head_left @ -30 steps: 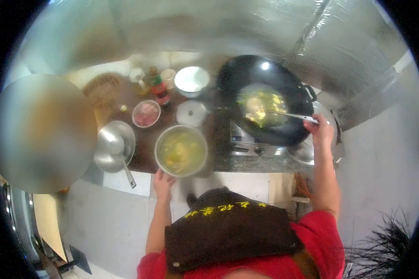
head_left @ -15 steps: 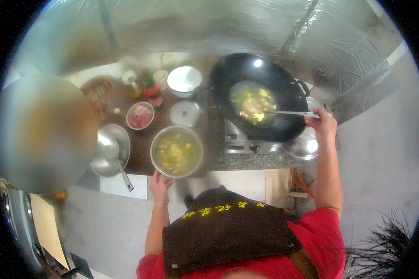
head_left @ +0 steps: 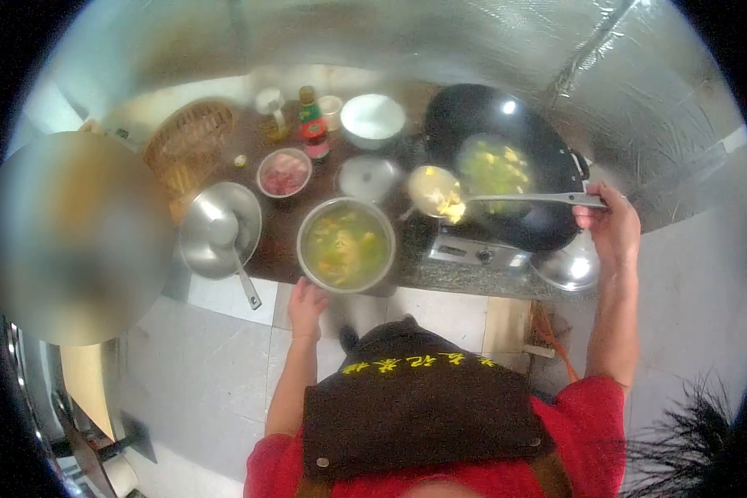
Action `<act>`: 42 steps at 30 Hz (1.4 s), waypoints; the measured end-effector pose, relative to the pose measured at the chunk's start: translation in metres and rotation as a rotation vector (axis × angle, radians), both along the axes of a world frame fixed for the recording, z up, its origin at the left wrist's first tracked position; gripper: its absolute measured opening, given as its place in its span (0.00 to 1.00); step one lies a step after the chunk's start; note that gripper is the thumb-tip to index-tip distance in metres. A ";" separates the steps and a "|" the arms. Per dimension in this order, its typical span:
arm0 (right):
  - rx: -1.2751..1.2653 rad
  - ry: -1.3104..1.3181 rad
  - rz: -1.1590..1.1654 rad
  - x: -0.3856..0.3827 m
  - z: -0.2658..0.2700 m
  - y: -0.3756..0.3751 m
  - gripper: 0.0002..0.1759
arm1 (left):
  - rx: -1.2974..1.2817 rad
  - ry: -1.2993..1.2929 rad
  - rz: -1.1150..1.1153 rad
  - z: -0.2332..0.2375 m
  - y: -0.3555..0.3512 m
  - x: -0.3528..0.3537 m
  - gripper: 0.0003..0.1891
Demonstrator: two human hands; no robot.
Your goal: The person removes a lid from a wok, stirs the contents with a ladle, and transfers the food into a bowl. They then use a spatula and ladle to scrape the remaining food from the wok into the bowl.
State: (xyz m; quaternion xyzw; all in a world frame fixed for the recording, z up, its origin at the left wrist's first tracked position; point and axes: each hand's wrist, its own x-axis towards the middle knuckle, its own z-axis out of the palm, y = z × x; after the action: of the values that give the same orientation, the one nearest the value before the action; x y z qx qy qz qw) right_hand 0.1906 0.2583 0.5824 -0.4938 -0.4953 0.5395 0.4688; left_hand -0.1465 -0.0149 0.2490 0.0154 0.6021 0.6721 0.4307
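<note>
On the left, a steel basin has a ladle resting in it, handle over the rim. Next comes a small bowl of raw meat, then a red-labelled bottle behind it. Nearer us sits the metal pot of greenish-yellow soup, and the left hand is up against its near side, fingers close together; whether they grip or merely steady it, I can't tell from here.

Now the change: the serving ladle has come up out of the wok's broth! Its cup, loaded with pale and yellow food, is out at the wok's left edge, just right of the pot (a piece or two seems to crowd the lip). So that scoop is now between the two vessels. Over at the right, beyond the black wok, the right hand is closed narrowly round the end of the handle.
</note>
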 end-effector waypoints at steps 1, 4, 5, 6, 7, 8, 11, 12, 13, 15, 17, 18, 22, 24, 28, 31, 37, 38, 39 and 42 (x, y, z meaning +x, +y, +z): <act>-0.015 0.021 0.030 -0.009 -0.005 -0.005 0.15 | 0.001 0.013 0.013 -0.005 -0.003 -0.002 0.28; -0.106 0.050 0.120 -0.037 -0.025 -0.021 0.14 | 0.007 0.012 0.030 -0.009 -0.019 -0.006 0.29; -0.126 0.047 0.111 -0.050 -0.033 -0.030 0.14 | 0.009 0.004 0.030 -0.004 -0.024 -0.005 0.29; -0.146 0.044 0.101 -0.063 -0.041 -0.038 0.14 | 0.012 -0.003 0.029 -0.001 -0.029 -0.006 0.29; -0.172 0.066 0.132 -0.071 -0.053 -0.041 0.14 | -0.013 -0.005 0.042 0.000 -0.034 -0.006 0.29; -0.193 0.087 0.160 -0.079 -0.069 -0.045 0.14 | -0.031 -0.006 0.052 -0.001 -0.039 -0.006 0.29; -0.175 0.042 0.183 -0.108 -0.108 -0.073 0.16 | -0.064 -0.021 0.077 -0.002 -0.056 -0.007 0.29; -0.144 0.006 0.181 -0.115 -0.118 -0.084 0.15 | -0.072 -0.027 0.085 -0.003 -0.061 -0.008 0.29; -0.098 -0.037 0.257 -0.115 -0.135 -0.091 0.12 | -0.075 -0.026 0.092 -0.003 -0.066 -0.009 0.29; -0.001 -0.120 0.410 -0.113 -0.169 -0.102 0.08 | -0.077 -0.022 0.106 -0.004 -0.071 -0.010 0.29; 0.557 -0.303 0.565 -0.107 -0.168 -0.106 0.05 | -0.081 -0.037 0.127 0.001 -0.075 -0.011 0.29; 0.843 -0.389 0.631 -0.104 -0.167 -0.107 0.06 | -0.081 -0.044 0.136 0.002 -0.077 -0.011 0.29; 0.977 -0.461 0.757 -0.093 -0.145 -0.121 0.12 | -0.090 -0.024 0.133 -0.003 -0.081 -0.015 0.29; 0.961 -0.421 0.813 -0.089 -0.152 -0.124 0.12 | -0.096 -0.019 0.123 0.002 -0.079 -0.014 0.28; 0.948 -0.422 0.811 -0.088 -0.192 -0.126 0.12 | -0.096 -0.006 0.120 -0.008 -0.075 -0.017 0.28; 0.993 -0.433 0.750 -0.096 -0.198 -0.123 0.13 | -0.049 0.026 0.074 -0.007 -0.073 -0.018 0.27; 0.870 -0.461 0.576 -0.083 -0.161 -0.116 0.11 | -0.112 0.032 0.069 0.000 -0.066 -0.014 0.27; 0.811 -0.401 0.528 -0.074 -0.150 -0.111 0.06 | -0.116 0.032 0.065 -0.004 -0.067 -0.015 0.27; 0.651 -0.222 0.458 -0.064 -0.142 -0.107 0.06 | -0.121 0.032 0.063 -0.008 -0.069 -0.016 0.27; 0.404 0.106 0.173 -0.032 -0.108 -0.089 0.11 | -0.136 0.023 0.076 -0.007 -0.064 -0.014 0.26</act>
State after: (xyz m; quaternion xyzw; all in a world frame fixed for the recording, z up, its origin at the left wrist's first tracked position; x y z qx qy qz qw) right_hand 0.1588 0.1697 0.4747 -0.3165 -0.6087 0.4928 0.5353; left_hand -0.1608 -0.0792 0.2418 -0.0290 0.6514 0.6452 0.3981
